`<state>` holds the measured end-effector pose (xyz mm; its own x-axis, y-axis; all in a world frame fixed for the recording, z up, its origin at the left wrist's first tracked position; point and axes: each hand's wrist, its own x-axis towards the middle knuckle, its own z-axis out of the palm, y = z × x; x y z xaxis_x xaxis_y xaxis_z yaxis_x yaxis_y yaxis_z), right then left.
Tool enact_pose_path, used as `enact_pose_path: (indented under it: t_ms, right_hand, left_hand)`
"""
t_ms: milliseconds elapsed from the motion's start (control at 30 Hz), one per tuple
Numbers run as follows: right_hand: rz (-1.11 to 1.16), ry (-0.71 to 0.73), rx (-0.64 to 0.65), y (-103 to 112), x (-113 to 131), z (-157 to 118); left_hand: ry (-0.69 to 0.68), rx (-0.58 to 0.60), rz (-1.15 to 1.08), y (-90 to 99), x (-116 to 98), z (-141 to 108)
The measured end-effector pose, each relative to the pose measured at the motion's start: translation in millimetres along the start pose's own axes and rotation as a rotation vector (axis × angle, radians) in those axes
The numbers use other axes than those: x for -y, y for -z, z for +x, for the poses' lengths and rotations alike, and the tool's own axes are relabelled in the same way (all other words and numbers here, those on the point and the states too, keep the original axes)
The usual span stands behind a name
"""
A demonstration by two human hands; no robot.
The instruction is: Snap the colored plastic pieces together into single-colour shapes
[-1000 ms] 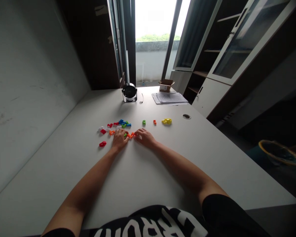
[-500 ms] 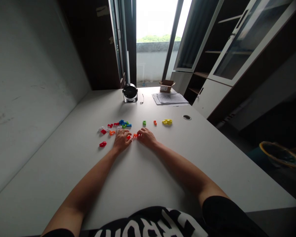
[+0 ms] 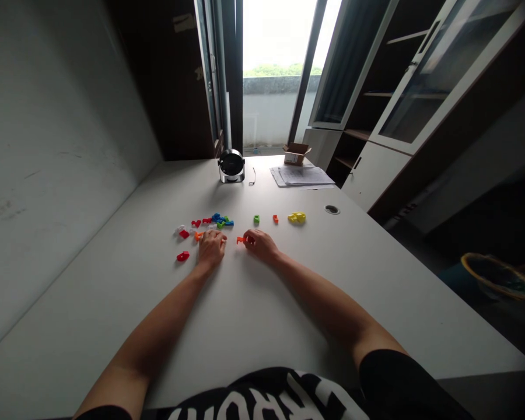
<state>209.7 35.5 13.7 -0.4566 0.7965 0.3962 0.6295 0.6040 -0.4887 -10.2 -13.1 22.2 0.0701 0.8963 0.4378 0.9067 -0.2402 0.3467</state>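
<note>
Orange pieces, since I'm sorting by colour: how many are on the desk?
3: an orange piece at the right hand, another beside the left hand, and a third between the lone green piece and the yellow pieces. The left hand may hide more.

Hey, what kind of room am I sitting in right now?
Probably an office or study: there's a broad white desk with a stack of papers on it, and a tall cabinet with glass doors off to the right.

Tabletop (image 3: pixel 262 315) smooth, semi-gloss; blocks (image 3: pixel 297 217) look plastic; box (image 3: pixel 294 157) cardbd.
</note>
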Motion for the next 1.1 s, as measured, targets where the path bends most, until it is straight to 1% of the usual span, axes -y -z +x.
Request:
enact_pose_path:
  t_ms: [67,167,300,500,867,1100]
  right_hand:
    - [0.022,0.020,0.010,0,1,-1]
    - [0.059,0.054,0.009,0,2,-2]
    - [0.117,0.127,-0.004,-2,-1,-3]
    - [0.161,0.224,-0.020,-4,-3,-3]
    - [0.122,0.262,-0.011,4,5,-4]
    - [0.141,0.231,-0.008,4,7,-6]
  left_hand:
    - [-0.037,-0.027,-0.024,1.5,-2,0]
    - [-0.089,-0.035,-0.070,2.7,-8,0]
    - [-0.110,-0.002,-0.114,2.7,-11,0]
    - [-0.152,0.035,-0.170,3.4,-9,0]
    - [-0.140,0.088,-0.254,1.1,-7,0]
    - [-0.137,0.065,-0.311,0.0,-7,0]
